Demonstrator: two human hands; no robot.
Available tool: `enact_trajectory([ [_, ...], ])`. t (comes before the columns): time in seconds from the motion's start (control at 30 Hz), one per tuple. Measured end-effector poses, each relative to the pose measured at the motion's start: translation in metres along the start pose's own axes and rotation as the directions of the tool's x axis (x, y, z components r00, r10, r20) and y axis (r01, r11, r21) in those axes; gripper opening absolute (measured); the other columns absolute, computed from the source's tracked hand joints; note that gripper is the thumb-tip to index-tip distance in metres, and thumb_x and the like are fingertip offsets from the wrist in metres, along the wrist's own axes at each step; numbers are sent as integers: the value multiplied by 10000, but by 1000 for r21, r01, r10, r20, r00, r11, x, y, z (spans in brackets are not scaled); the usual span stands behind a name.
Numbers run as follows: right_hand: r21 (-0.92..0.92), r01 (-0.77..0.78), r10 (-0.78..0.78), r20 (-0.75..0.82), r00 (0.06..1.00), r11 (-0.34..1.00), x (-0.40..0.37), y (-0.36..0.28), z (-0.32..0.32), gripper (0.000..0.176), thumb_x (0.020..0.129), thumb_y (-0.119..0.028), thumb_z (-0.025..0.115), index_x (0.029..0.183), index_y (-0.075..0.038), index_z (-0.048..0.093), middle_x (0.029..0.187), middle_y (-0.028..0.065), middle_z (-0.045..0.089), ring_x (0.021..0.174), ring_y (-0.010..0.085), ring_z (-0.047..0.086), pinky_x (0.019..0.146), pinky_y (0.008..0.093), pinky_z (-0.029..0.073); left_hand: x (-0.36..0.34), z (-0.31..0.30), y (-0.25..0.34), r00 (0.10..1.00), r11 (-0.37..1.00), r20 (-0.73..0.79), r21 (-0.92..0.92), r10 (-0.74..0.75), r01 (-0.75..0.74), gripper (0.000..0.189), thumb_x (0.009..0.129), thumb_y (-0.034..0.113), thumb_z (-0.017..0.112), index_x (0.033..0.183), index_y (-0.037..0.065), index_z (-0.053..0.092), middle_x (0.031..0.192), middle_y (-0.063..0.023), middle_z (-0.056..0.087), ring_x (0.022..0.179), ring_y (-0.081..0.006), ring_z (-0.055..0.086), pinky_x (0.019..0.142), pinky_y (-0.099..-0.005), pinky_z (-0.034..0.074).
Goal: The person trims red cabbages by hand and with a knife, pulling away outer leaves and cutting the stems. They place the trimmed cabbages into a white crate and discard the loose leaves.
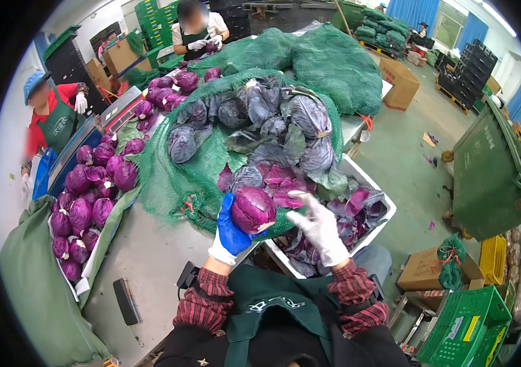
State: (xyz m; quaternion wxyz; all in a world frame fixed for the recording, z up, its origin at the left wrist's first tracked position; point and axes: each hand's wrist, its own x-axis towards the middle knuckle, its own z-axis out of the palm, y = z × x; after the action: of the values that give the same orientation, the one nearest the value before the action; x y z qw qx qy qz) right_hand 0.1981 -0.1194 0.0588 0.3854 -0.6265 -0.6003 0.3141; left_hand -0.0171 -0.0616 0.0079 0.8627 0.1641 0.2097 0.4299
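A red cabbage (253, 209) rests in my left hand (230, 231), which wears a blue glove and cups it from below. Just to its right, my right hand (318, 225) in a white glove has its fingers spread and holds nothing that I can see. Both hands hover over a white bin (378, 191) filled with torn purple leaves. Behind the cabbage, a green mesh sack (178, 183) lies opened on the table with several untrimmed dark cabbages (272, 119) on it.
Trimmed red cabbages (86, 199) line the table's left side. A second full mesh sack (321, 58) sits behind. Two other people in gloves work at the far left and the back. A black knife (127, 301) lies on the grey table. Green crates (465, 330) and cardboard boxes stand at right.
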Motion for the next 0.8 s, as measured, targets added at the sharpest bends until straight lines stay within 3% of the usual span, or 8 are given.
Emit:
enact_trajectory([
  [0.13, -122, 496, -506, -75, 859, 860, 3, 19, 45, 372, 909, -242, 638, 1188, -9, 559, 1060, 148, 650, 760, 272, 617, 692, 364, 511, -4, 4, -2, 1000, 1000, 10, -15, -15, 15, 593, 900, 440, 603, 1380, 125, 454, 1369, -112, 508, 1242, -282, 515, 1051, -477, 432],
  [0.23, -189, 491, -470, 148, 870, 850, 3, 2, 33, 290, 916, -219, 616, 1102, -4, 560, 972, 180, 623, 797, 336, 629, 687, 389, 516, -7, -6, 3, 997, 993, 40, 93, 63, -67, 606, 897, 415, 616, 1404, 132, 439, 1370, -110, 507, 1232, -266, 521, 1056, -459, 426],
  [0.37, -155, 504, -521, -95, 848, 849, 9, 7, 39, 148, 860, -163, 631, 952, -49, 611, 781, 171, 599, 693, 351, 619, 639, 401, 508, -8, -1, 13, 992, 958, 72, 259, 107, -122, 613, 908, 360, 604, 1442, 142, 397, 1390, -93, 490, 1269, -263, 488, 1063, -469, 406],
  [0.43, 97, 190, -160, -259, 953, 977, 17, 7, 26, 125, 829, -125, 635, 925, -46, 647, 708, 154, 628, 636, 235, 641, 600, 339, 500, -12, 5, 11, 988, 976, 122, 189, 90, -112, 642, 905, 391, 593, 1454, 139, 375, 1393, -97, 486, 1277, -266, 479, 1063, -480, 401],
  [0.57, 396, -41, 232, -449, 863, 917, 33, 58, -7, 181, 873, -168, 605, 874, 11, 627, 649, 58, 626, 481, 99, 573, 493, 267, 467, -15, -1, 5, 965, 999, 259, 29, 32, -41, 765, 873, 568, 541, 1481, 158, 324, 1444, -108, 431, 1308, -304, 446, 1073, -540, 366],
  [0.6, 253, -117, 236, -514, 825, 960, 33, 69, -20, 182, 881, -159, 588, 831, 14, 614, 682, 100, 652, 524, 172, 619, 534, 310, 492, -15, -6, 4, 971, 999, 239, -50, 12, 0, 803, 863, 632, 507, 1488, 172, 304, 1444, -136, 425, 1304, -334, 446, 1042, -584, 383],
  [0.7, -312, -223, -64, -699, 712, 923, 24, 133, -30, 423, 887, -243, 637, 1223, 7, 579, 818, 197, 677, 726, 352, 666, 646, 399, 510, -13, -13, 6, 916, 958, 401, -267, 6, 110, 820, 868, 663, 478, 1497, 177, 276, 1439, -167, 421, 1290, -351, 458, 1017, -599, 406],
  [0.8, 29, -243, 231, -438, 869, 969, 10, 71, -21, 630, 853, -284, 715, 1389, -52, 478, 929, 168, 690, 684, 188, 633, 588, 337, 496, -11, -20, 2, 917, 953, 395, -296, 55, 71, 807, 880, 677, 450, 1483, 164, 290, 1425, -174, 435, 1258, -362, 485, 1013, -592, 416],
])
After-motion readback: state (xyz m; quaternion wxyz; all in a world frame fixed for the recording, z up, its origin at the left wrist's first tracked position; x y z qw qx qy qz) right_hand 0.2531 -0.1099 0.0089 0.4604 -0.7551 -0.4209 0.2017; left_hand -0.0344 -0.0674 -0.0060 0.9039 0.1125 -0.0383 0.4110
